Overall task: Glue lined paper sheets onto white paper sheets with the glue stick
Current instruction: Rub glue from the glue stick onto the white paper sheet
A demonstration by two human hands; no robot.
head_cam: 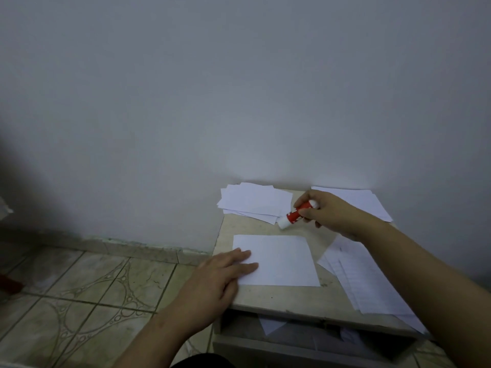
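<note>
A single white sheet (281,258) lies flat in the middle of a small beige table (287,297). My left hand (220,274) rests on the sheet's left edge with fingers straight. My right hand (325,211) grips a red glue stick (296,214) with white ends, held slanted low over the table beyond the sheet. A pile of lined sheets (364,282) lies at the table's right, partly under my right forearm.
A loose stack of white sheets (252,201) sits at the table's back left, another stack (369,201) at the back right against the wall. An open shelf under the tabletop holds some paper (271,325). Tiled floor (79,293) spreads to the left.
</note>
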